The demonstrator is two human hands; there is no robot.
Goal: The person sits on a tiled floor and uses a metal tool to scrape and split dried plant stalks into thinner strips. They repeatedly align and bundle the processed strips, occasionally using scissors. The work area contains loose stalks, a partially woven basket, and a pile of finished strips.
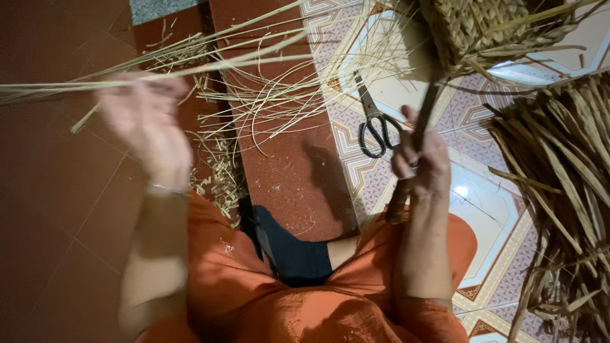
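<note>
The person sits on the floor in orange clothes. Their left hand (145,124) is raised and blurred, fingers seemingly pinched around a bundle of long pale straw strands (210,60) that stretches across the dark red tiles; how tightly it grips I cannot tell. Their right hand (420,159) is curled firmly around a dark, slim stick-like tool (424,114) held upright, its top reaching up to the woven tan straw basket (483,25) at the upper edge. Black-handled metal scissors (375,124) lie on the patterned tile just beside that hand. A heap of dried brownish leaf strips (562,190) lies to the right.
</note>
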